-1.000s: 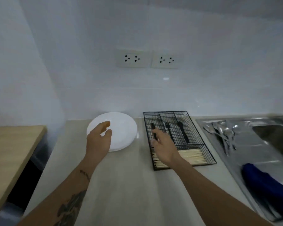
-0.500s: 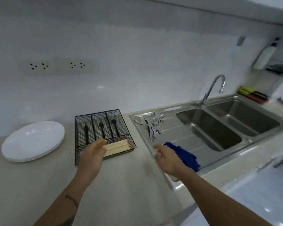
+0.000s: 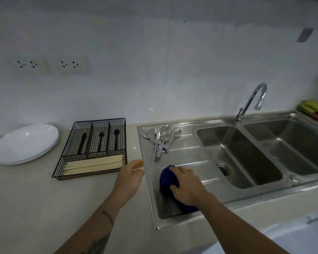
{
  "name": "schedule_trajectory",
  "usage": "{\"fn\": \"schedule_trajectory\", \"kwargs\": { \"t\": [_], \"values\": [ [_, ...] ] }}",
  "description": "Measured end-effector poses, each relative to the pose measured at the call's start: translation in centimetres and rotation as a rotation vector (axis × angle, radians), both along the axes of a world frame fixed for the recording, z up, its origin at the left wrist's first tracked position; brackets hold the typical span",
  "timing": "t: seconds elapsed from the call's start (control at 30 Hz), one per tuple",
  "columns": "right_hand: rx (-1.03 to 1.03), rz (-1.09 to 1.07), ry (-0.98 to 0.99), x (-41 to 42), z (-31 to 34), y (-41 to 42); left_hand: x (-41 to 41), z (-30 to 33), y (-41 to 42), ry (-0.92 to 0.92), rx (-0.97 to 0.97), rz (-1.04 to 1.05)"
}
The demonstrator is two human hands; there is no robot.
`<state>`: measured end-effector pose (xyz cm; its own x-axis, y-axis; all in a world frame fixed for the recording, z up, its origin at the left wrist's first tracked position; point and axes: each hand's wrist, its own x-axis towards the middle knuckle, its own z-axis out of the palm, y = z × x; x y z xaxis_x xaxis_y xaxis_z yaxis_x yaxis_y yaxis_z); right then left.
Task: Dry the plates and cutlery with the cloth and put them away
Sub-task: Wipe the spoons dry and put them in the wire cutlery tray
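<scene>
A blue cloth (image 3: 167, 178) lies bunched on the steel draining board (image 3: 187, 156). My right hand (image 3: 188, 184) rests on top of it, fingers curled over the cloth. My left hand (image 3: 130, 176) hovers over the counter at the board's left edge, fingers loosely bent and holding nothing. A heap of steel spoons and forks (image 3: 162, 139) lies at the back of the draining board. A stack of white plates (image 3: 24, 143) sits at the far left of the counter. A black wire cutlery tray (image 3: 92, 149) holds black cutlery and pale chopsticks.
A double steel sink (image 3: 246, 153) with a curved tap (image 3: 253, 101) fills the right side. Coloured sponges (image 3: 314, 109) sit at the far right edge. Two wall sockets (image 3: 50, 64) are above the counter. The beige counter (image 3: 35, 198) runs along the front left.
The view swung right from the plates to the sink. My right hand left the cutlery tray and came down onto the blue cloth. My left hand moved from the plates to the draining board's edge.
</scene>
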<state>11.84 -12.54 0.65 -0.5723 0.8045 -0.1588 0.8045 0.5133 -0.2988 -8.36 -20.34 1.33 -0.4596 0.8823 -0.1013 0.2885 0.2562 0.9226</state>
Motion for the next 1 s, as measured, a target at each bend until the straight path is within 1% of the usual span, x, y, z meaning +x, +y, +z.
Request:
{"fn": "schedule_trajectory", "kwargs": {
  "t": [0.13,0.27,0.37,0.5,0.57,0.67,0.8,0.9,1.0],
  "values": [
    [0.005,0.128,-0.132,0.1,-3.1,1.3,0.7,-1.7,4.1,0.024,-0.041,-0.018],
    [-0.034,0.152,-0.192,0.8,-5.5,2.4,1.5,-3.3,8.7,0.087,-0.082,-0.006],
    [0.005,0.150,-0.185,1.0,-6.4,3.7,2.1,-4.4,11.4,0.170,-0.102,-0.009],
    [0.027,0.047,-0.188,1.8,-6.6,6.2,2.6,-5.8,14.1,0.333,-0.112,-0.009],
    [0.032,0.029,-0.197,2.3,-6.4,7.6,3.1,-6.1,15.2,0.397,-0.133,-0.016],
    [0.030,0.023,-0.202,2.9,-6.2,9.3,3.9,-6.4,16.6,0.527,-0.157,-0.043],
    [-0.018,0.059,-0.201,3.5,-6.2,11.4,4.4,-6.8,18.0,0.657,-0.214,-0.005],
    [-0.047,0.082,-0.170,4.1,-6.4,12.8,4.9,-6.7,18.7,0.689,-0.278,0.020],
    [-0.040,0.118,-0.126,4.7,-6.9,13.7,5.5,-6.7,19.0,0.681,-0.314,0.060]
  ]
}}
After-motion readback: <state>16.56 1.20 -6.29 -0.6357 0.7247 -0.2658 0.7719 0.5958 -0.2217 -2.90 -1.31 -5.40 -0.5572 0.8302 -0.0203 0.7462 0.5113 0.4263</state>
